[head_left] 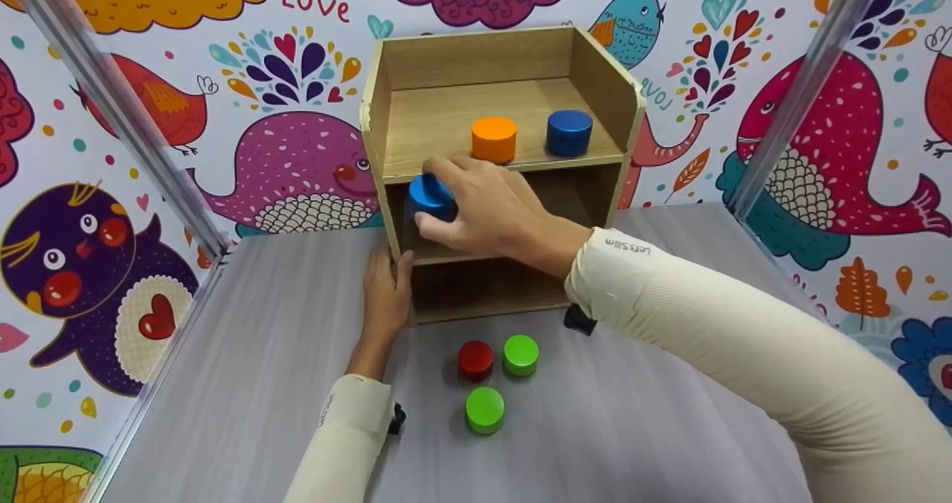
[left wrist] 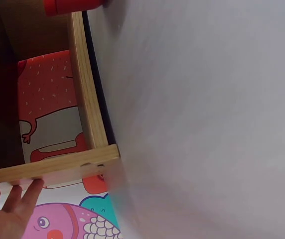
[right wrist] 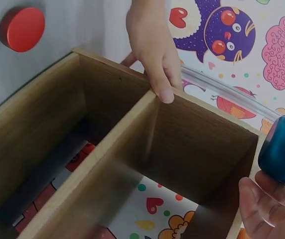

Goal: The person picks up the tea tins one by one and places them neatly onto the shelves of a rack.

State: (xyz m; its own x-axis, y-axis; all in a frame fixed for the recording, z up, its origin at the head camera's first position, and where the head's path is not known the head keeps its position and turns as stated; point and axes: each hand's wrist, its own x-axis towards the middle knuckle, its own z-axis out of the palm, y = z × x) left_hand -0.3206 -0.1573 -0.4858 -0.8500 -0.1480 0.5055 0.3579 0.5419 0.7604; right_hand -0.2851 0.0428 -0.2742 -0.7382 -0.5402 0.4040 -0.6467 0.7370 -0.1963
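Note:
My right hand [head_left: 494, 205] pinches a shiny blue cylindrical block [head_left: 430, 199] between thumb and fingers. In the head view the block overlaps the left front of the middle compartment, just under the top board. In the right wrist view the same blue block [right wrist: 282, 149] appears outside the wooden shelf [right wrist: 210, 117], beside the top board's front edge. My left hand [head_left: 387, 298] rests against the shelf's left side, fingers straight along the outer face, thumb on the front edge. The left wrist view shows those fingertips [left wrist: 33, 189] touching the side panel.
On the shelf's top stand an orange cylinder [head_left: 494, 140] and a darker blue cylinder [head_left: 569, 132]. A red cylinder [head_left: 475, 360] and two green cylinders, one nearer [head_left: 485, 410] and one farther [head_left: 520, 355], stand on the table before the shelf. Patterned walls surround the table.

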